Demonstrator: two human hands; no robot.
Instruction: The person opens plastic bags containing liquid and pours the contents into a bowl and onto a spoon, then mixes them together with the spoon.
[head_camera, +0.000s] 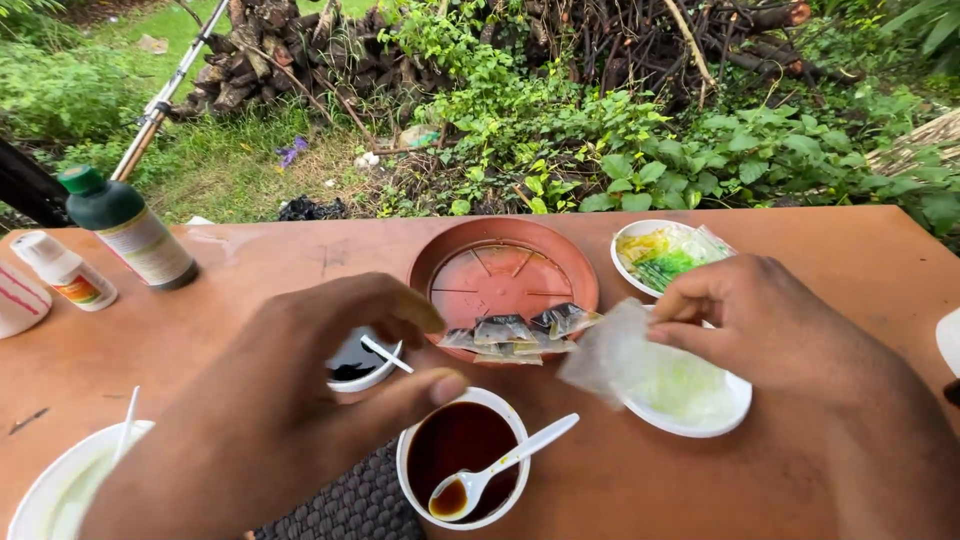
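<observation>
- Head view: the right hand (770, 320) pinches a small translucent plastic sachet (612, 352) between thumb and forefinger, fingers closed on its upper right edge; the sachet hangs over the left rim of a white plate (700, 415) with a pale green residue.
- Left hand (300, 400) hovers over the surface (250, 260), thumb and forefinger curled but apart, holding nothing that I can see; the thumb tip sits just above the rim of a white cup of dark brown liquid (458, 462), where a white plastic spoon (500, 465) rests.
- Between the 2 hands, a row of small sachets (515, 335) with dark contents lies on the front rim of a round terracotta saucer (503, 280); the row's long axis runs left to right.
- That row lies just right of the left forefinger and just left of the held sachet, about equally near to both hands.
- A small white cup of black liquid (358, 365) sits partly hidden under the left hand.
</observation>
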